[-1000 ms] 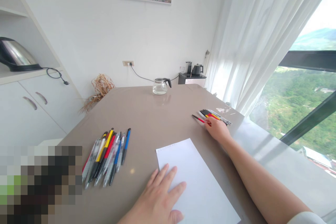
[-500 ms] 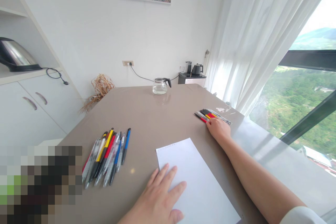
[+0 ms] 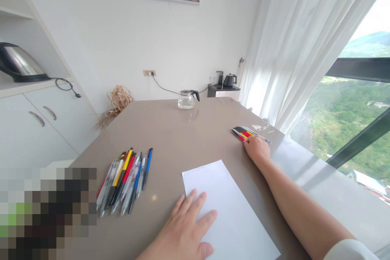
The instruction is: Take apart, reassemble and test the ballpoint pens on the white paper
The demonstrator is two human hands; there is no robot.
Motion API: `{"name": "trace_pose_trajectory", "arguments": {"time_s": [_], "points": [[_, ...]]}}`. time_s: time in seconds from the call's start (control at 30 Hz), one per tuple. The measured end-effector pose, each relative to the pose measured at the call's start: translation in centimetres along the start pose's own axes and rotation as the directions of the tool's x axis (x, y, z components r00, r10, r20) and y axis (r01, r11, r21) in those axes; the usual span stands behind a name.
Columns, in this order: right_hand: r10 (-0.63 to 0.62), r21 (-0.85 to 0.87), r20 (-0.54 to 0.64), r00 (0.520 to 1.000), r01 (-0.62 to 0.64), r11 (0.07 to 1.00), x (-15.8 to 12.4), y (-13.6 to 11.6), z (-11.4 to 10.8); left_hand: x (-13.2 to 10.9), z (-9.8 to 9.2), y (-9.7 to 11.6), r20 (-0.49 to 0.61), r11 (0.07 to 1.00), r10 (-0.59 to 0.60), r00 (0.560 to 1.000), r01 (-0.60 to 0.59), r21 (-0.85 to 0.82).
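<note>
Just beyond right hand [image 3: 257, 148], touching, pen row [image 3: 243, 132]

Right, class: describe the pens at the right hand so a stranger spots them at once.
Start at the brown table and follow its edge by the curtain. There the right hand touches a small row of pens. The other pens, left of the paper, form a larger, looser pile.

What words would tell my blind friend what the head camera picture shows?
A person's right hand touches a small row of pens near the right edge of a brown table; the left hand lies flat partly on a white sheet of paper. A bigger bunch of pens lies further left.
</note>
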State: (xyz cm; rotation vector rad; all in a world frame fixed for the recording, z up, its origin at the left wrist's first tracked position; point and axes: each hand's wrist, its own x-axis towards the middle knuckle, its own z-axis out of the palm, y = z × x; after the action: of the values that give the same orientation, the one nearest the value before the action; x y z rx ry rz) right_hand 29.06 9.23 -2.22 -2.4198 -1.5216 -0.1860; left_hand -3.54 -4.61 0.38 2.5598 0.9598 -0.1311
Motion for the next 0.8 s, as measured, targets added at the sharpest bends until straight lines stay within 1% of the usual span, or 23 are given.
{"name": "trace_pose_trajectory", "arguments": {"time_s": [0.33, 0.53, 0.7, 0.8], "points": [[-0.024, 0.001, -0.007, 1.0, 0.024, 1.0, -0.44, -0.25, 0.02, 0.0, 0.12, -0.03, -0.008, 1.0, 0.016, 1.0, -0.016, 0.008], [0.006, -0.006, 0.007, 1.0, -0.006, 1.0, -0.49, -0.43, 0.09, 0.02, 0.43, -0.13, -0.02, 1.0, 0.014, 1.0, -0.014, 0.01], [0.021, 0.002, 0.013, 1.0, -0.022, 1.0, -0.63, -0.53, -0.4, 0.05, 0.78, -0.38, -0.059, 0.999, 0.032, 0.998, -0.033, -0.019], [0.024, 0.002, 0.034, 0.999, -0.024, 1.0, -0.68, -0.63, -0.62, 0.08, 0.93, -0.54, -0.065, 0.999, 0.035, 0.997, -0.036, -0.025]]}}
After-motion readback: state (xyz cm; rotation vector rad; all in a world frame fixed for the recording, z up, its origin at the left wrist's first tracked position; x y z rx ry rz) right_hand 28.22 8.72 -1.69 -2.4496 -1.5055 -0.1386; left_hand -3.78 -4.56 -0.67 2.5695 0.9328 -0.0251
